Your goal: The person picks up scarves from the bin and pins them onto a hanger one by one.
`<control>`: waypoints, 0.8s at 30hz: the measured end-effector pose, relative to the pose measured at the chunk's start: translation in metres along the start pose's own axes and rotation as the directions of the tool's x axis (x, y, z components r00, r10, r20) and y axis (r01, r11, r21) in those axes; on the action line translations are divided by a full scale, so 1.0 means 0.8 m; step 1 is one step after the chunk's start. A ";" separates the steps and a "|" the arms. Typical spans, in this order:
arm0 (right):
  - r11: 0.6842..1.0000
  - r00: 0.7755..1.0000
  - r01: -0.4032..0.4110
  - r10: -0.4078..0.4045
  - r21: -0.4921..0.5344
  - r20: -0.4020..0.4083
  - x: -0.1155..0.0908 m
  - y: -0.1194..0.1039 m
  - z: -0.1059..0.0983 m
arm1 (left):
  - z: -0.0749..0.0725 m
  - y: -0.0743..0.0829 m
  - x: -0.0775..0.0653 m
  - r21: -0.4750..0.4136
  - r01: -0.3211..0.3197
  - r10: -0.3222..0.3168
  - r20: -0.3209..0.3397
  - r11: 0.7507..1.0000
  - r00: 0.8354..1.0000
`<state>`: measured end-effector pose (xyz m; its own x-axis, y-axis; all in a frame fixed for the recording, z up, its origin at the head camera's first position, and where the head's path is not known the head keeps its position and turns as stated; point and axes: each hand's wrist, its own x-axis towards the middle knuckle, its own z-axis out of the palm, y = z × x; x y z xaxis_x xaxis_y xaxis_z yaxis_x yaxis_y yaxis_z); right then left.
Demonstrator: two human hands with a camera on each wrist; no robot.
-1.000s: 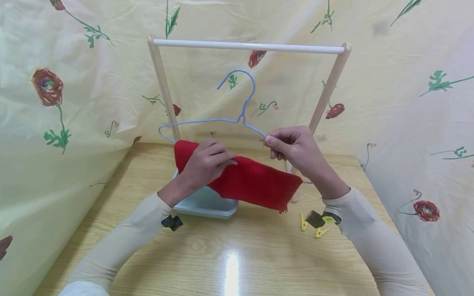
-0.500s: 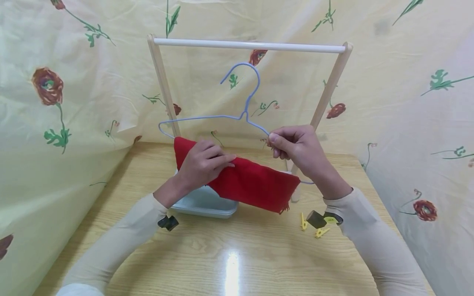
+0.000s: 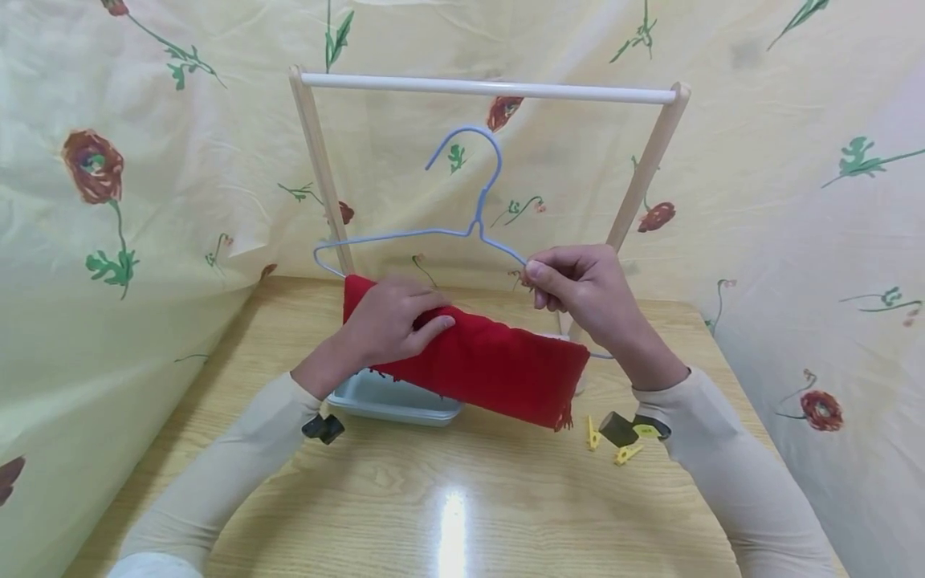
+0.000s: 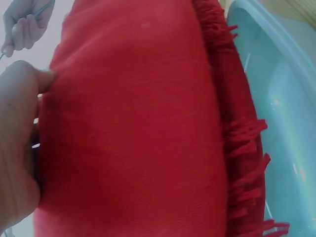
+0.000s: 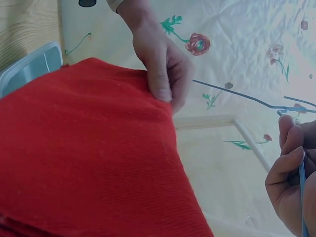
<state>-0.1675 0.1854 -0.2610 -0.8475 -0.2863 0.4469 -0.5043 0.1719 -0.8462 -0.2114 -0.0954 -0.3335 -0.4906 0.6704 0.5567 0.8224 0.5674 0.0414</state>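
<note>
My right hand [image 3: 578, 285] pinches one sloping arm of a blue wire hanger [image 3: 405, 234], held up in front of the rack with its hook uppermost. A red fringed scarf [image 3: 491, 361] hangs folded over the hanger's lower bar, which slopes down to the right. On the scarf's upper edge, my left hand [image 3: 393, 321] holds the fold, thumb on the near side and fingers behind, as the right wrist view also shows. In the left wrist view the scarf's fringe [image 4: 244, 143] trails along its lower edge, with a second layer behind. The bar itself is mostly covered by cloth.
Behind stands a wooden rack with a white top rail [image 3: 491, 86]. Under the scarf, a light blue tub [image 3: 393, 411] sits on the wooden table [image 3: 376, 498]. Two yellow clothespins [image 3: 627, 454] lie at the right. Flowered cloth [image 3: 181, 144] surrounds the table.
The scarf's near layer hangs a little lower, its fringed corner further down. My left hand has shifted slightly left, its thumb more spread. The hanger rose slightly, then sank a little.
</note>
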 end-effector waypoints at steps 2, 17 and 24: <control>1.000 1.000 -0.004 0.004 -0.003 -0.004 0.000 0.001 0.000 | -0.002 0.000 0.000 -0.010 0.009 -0.008 0.065 1.000 0.998; 0.995 0.998 -0.051 0.054 -0.082 0.035 0.002 0.003 -0.003 | 0.011 -0.004 -0.006 -0.098 -0.213 0.181 -0.261 0.972 0.948; 0.993 0.990 -0.085 0.094 -0.080 0.104 -0.002 0.002 -0.003 | 0.009 -0.002 -0.004 0.161 -0.268 0.312 -0.429 0.950 0.848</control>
<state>-0.1675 0.1885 -0.2619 -0.8692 -0.3655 0.3331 -0.4416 0.2707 -0.8554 -0.2133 -0.0950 -0.3412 -0.0354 0.5404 0.8407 0.8662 0.4362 -0.2438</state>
